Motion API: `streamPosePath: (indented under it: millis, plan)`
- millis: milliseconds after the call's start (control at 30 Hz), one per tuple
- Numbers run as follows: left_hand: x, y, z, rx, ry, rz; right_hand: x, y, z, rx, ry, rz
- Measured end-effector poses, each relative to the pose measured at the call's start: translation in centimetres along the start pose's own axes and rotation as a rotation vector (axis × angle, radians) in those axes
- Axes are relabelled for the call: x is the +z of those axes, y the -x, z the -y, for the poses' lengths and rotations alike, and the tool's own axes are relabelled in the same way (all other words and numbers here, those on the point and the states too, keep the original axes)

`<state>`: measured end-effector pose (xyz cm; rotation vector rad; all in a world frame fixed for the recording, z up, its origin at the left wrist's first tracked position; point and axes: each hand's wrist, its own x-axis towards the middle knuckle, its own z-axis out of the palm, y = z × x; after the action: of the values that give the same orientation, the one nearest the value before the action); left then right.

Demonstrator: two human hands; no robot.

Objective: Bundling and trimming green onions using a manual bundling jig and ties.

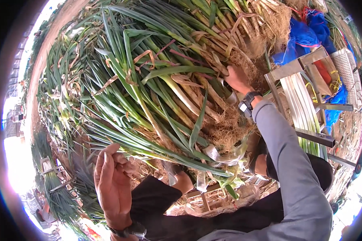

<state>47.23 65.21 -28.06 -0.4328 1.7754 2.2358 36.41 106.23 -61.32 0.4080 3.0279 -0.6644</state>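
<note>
A large heap of long green onions lies in front of me, their brown, hairy root ends pointing right and the green leaves spreading left. Reaching into the heap, my right hand has its fingers closed around the lower stalk of a green onion, close to the roots; its fingertips are partly hidden. At the lower left, my left hand is raised near the leaf tips with nothing seen in it. Its fingers are loosely bent and apart.
To the right, a metal frame holds cleaned white onion stalks. Blue netting and a pale woven basket lie beyond it. Stripped leaves pile at the far left. Dry peelings cover the ground around my feet.
</note>
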Motion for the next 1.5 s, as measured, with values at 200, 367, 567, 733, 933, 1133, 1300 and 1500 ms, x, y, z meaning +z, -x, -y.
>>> streamPosePath:
  millis: [200, 367, 567, 733, 933, 1133, 1300, 1500]
  plan:
    - [0.3, -0.3, 0.0, 0.003, 0.032, 0.066, -5.4, 3.3, 6.4, 0.007, -0.232, 0.025]
    - [-0.6, -0.4, 0.1, 0.059, 0.039, 0.195, -8.1, 9.7, 12.4, -0.044, -0.225, 0.022]
    - [-2.3, -2.3, 1.6, 0.052, 0.036, 0.126, -11.4, 18.8, 20.6, 0.029, -0.794, 0.176]
    - [-3.3, -5.1, 2.3, 0.052, 0.109, 0.012, -14.4, 27.4, 27.0, -0.183, -0.684, -0.015]
    - [-4.3, -6.2, -0.3, 0.104, 0.320, 0.051, -13.0, 34.0, 26.5, -0.586, -0.467, -0.244]
    - [-4.1, -4.1, -1.6, 0.314, 0.514, 0.246, -12.8, 31.5, 27.0, -0.497, -0.580, -0.055]
    - [-1.3, -1.4, -1.2, 0.313, 0.484, 0.365, -18.5, 24.4, 34.0, -0.558, -0.612, -0.205]
    - [-3.5, -3.0, -2.5, 0.463, 0.411, 0.272, -18.6, 23.9, 34.2, -0.422, -0.901, 0.026]
